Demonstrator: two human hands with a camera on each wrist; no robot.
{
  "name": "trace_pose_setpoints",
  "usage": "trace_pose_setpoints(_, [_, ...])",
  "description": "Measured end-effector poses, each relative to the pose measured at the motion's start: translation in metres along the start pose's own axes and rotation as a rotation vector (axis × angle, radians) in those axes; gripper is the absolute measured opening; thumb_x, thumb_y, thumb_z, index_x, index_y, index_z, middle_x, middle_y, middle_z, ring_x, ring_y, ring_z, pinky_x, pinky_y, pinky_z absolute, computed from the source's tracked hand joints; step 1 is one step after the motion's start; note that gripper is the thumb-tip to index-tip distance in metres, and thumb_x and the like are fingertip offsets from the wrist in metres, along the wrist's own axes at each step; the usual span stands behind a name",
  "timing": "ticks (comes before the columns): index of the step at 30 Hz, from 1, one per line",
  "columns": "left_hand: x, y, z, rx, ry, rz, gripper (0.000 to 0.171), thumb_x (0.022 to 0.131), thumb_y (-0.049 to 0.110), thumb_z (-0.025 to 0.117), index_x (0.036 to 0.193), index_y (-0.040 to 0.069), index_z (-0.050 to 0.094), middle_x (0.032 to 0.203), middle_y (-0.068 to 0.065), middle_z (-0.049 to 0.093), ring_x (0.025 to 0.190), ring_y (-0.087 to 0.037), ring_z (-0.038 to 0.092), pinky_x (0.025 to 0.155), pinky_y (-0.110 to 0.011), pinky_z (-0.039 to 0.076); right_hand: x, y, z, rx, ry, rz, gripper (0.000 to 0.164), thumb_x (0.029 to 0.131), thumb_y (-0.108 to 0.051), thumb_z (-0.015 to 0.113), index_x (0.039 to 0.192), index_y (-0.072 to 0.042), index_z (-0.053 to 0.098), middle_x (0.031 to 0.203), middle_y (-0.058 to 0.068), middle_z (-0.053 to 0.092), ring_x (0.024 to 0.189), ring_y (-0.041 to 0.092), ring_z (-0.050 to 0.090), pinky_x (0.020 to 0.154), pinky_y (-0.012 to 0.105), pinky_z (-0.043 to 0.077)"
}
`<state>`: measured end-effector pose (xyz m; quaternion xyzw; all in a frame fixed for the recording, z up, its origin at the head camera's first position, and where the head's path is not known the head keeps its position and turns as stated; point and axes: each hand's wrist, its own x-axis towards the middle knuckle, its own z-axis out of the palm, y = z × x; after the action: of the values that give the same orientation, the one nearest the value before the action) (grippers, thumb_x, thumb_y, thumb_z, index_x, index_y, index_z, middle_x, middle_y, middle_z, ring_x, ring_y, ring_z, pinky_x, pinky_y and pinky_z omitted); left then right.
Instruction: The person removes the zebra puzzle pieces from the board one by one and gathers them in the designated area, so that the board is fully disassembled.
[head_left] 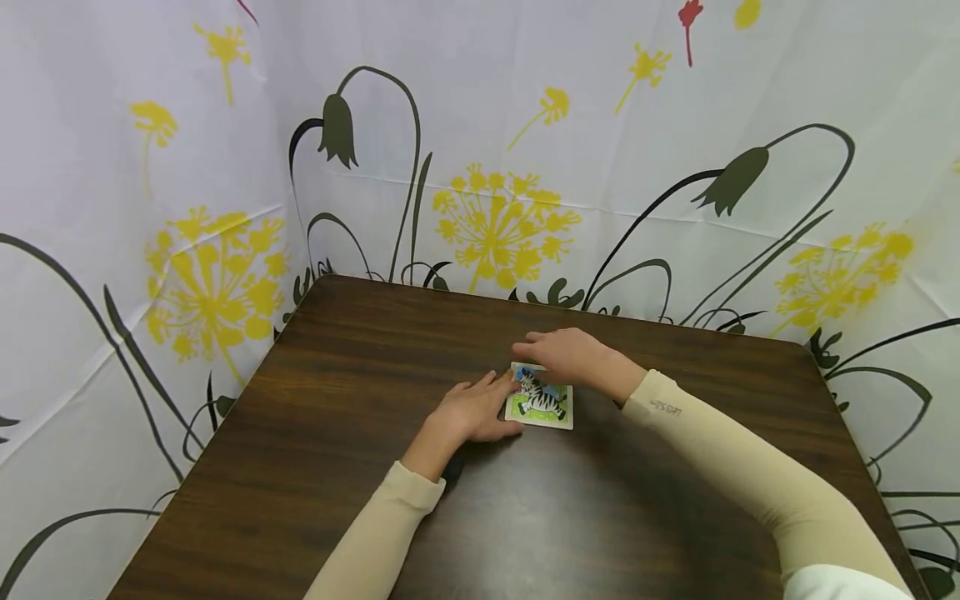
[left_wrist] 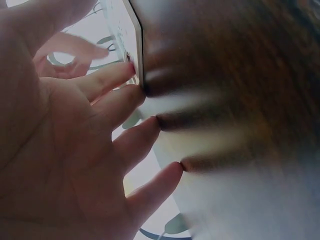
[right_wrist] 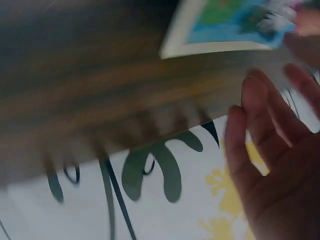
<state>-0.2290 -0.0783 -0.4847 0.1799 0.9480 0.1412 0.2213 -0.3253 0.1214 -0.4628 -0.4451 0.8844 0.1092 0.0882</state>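
The right hand (head_left: 573, 357) conceals part of the upper edge of the square, white-bordered zebra picture board (head_left: 542, 408). Right-wrist view: board blurred, cropped by the top edge. Dark lettering (head_left: 665, 407) on the beige fabric sleeve (head_left: 720, 447): too small to read reliably.

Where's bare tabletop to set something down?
Bare tabletop lies between the left hand and left rim, and nearer than the zebra picture, between left sleeve and right sleeve. It's crowded around the picture: left hand leftward, right hand by its far edge.

Head view forward-down, wrist views close-up
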Motion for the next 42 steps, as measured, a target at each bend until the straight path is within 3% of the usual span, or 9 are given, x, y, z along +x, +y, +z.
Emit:
trace_pose_setpoints(3, [0.000, 0.000, 0.000, 0.004, 0.000, -0.001, 0.079, 0.104, 0.058, 0.064, 0.171, 0.028, 0.034, 0.182, 0.003, 0.019, 0.169, -0.023, 0.019, 0.134, -0.058, 0.022, 0.002, -0.002, 0.003, 0.200, -0.032, 0.126, 0.060, 0.101, -0.049, 0.074, 0.151, -0.021, 0.057, 0.146, 0.008, 0.069, 0.117, 0.030, 0.074, 0.093, 0.051, 0.062])
trace_pose_setpoints(5, [0.000, 0.001, 0.001, 0.006, -0.003, -0.001, 0.081, 0.104, 0.059, 0.064, 0.171, 0.027, 0.033, 0.182, 0.003, 0.020, 0.169, -0.023, 0.019, 0.134, -0.058, 0.021, 0.004, -0.004, 0.008, 0.280, -0.053, 0.168, 0.060, 0.100, -0.054, 0.074, 0.146, -0.019, 0.059, 0.135, 0.006, 0.073, 0.109, 0.026, 0.075, 0.088, 0.048, 0.062])
trace_pose_setpoints(10, [0.000, 0.001, 0.004, 0.004, -0.008, -0.009, 0.082, 0.103, 0.058, 0.065, 0.172, 0.028, 0.031, 0.181, 0.003, 0.020, 0.169, -0.023, 0.020, 0.134, -0.057, 0.021, 0.006, -0.008, 0.021, 0.377, -0.027, 0.183, 0.051, 0.099, -0.054, 0.074, 0.131, -0.016, 0.064, 0.098, 0.000, 0.069, 0.079, 0.015, 0.063, 0.070, 0.036, 0.053])
trace_pose_setpoints(15, [-0.002, 0.001, 0.003, 0.007, -0.003, -0.015, 0.080, 0.104, 0.057, 0.064, 0.171, 0.030, 0.031, 0.181, 0.004, 0.020, 0.169, -0.022, 0.020, 0.134, -0.057, 0.021, 0.005, -0.009, 0.025, 0.430, 0.013, 0.186, 0.046, 0.099, -0.048, 0.076, 0.128, -0.014, 0.066, 0.087, -0.002, 0.062, 0.073, 0.013, 0.057, 0.066, 0.031, 0.046])
trace_pose_setpoints(21, [-0.002, 0.001, 0.003, 0.001, -0.002, -0.016, 0.079, 0.105, 0.056, 0.064, 0.172, 0.030, 0.031, 0.181, 0.003, 0.021, 0.168, -0.023, 0.020, 0.134, -0.057, 0.021, 0.002, -0.009, 0.023, 0.506, 0.023, 0.184, 0.047, 0.100, -0.042, 0.077, 0.130, -0.007, 0.066, 0.088, 0.001, 0.065, 0.072, 0.013, 0.060, 0.065, 0.028, 0.049])
trace_pose_setpoints(25, [-0.002, 0.000, 0.002, 0.001, 0.007, -0.015, 0.078, 0.106, 0.055, 0.063, 0.172, 0.029, 0.030, 0.181, 0.002, 0.022, 0.168, -0.023, 0.022, 0.134, -0.057, 0.023, -0.001, -0.005, 0.024, 0.599, 0.035, 0.204, 0.045, 0.101, -0.042, 0.076, 0.130, -0.009, 0.066, 0.097, 0.001, 0.070, 0.080, 0.014, 0.064, 0.074, 0.033, 0.056])
trace_pose_setpoints(31, [0.000, -0.002, 0.002, -0.001, 0.015, -0.004, 0.072, 0.106, 0.053, 0.062, 0.169, 0.027, 0.039, 0.181, 0.001, 0.023, 0.168, -0.025, 0.022, 0.133, -0.058, 0.023, -0.009, 0.008, 0.036, 0.781, 0.151, 0.205, 0.039, 0.101, -0.041, 0.075, 0.125, -0.012, 0.065, 0.116, 0.005, 0.072, 0.092, 0.015, 0.066, 0.085, 0.039, 0.057])
trace_pose_setpoints(36, [0.000, -0.003, 0.002, -0.018, 0.010, 0.011, 0.070, 0.107, 0.053, 0.060, 0.168, 0.026, 0.041, 0.181, 0.001, 0.023, 0.168, -0.026, 0.021, 0.133, -0.059, 0.022, -0.028, 0.019, 0.040, 0.854, 0.239, 0.285, 0.040, 0.099, -0.039, 0.079, 0.126, -0.011, 0.068, 0.122, 0.009, 0.073, 0.088, 0.019, 0.063, 0.080, 0.037, 0.055])
trace_pose_setpoints(42, [-0.002, -0.005, -0.001, -0.074, -0.010, 0.022, 0.070, 0.108, 0.054, 0.059, 0.169, 0.025, 0.039, 0.181, 0.001, 0.023, 0.169, -0.026, 0.020, 0.133, -0.060, 0.020, -0.053, 0.030, 0.047, 0.875, 0.256, 0.397, 0.043, 0.101, -0.035, 0.077, 0.132, -0.007, 0.070, 0.127, 0.014, 0.073, 0.097, 0.023, 0.066, 0.088, 0.043, 0.057])
